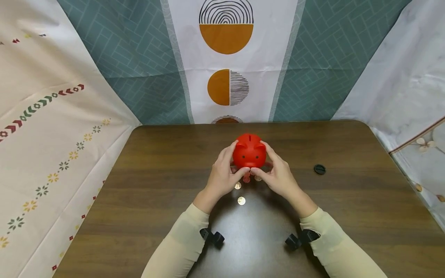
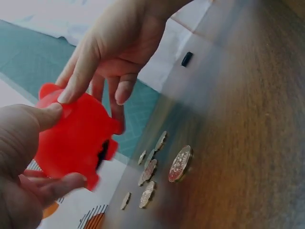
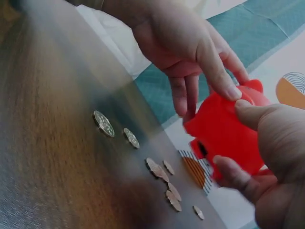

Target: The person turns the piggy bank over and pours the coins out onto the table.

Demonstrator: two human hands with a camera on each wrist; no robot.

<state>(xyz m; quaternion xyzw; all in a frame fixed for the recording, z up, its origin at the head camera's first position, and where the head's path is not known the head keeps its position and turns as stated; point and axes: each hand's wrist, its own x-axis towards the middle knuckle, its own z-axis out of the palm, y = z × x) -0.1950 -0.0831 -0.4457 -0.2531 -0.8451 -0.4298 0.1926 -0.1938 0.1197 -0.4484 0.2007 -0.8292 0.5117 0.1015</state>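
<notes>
A red piggy bank is held up off the table, its eyes and snout towards me and the coin slot on top. My left hand grips its left side, and my right hand grips the right, with the two thumbs meeting at the snout. Both wrist views show a dark round opening in the bank's underside, between its stubby feet. Several coins lie on the table below and in front of the bank; the hands partly hide some of them in the head view.
On the brown wooden table, a black round plug lies to the right of the hands. Patterned cloth hangs behind the table's far edge, with more cloth along both sides. Each sleeve carries a small black wrist mount.
</notes>
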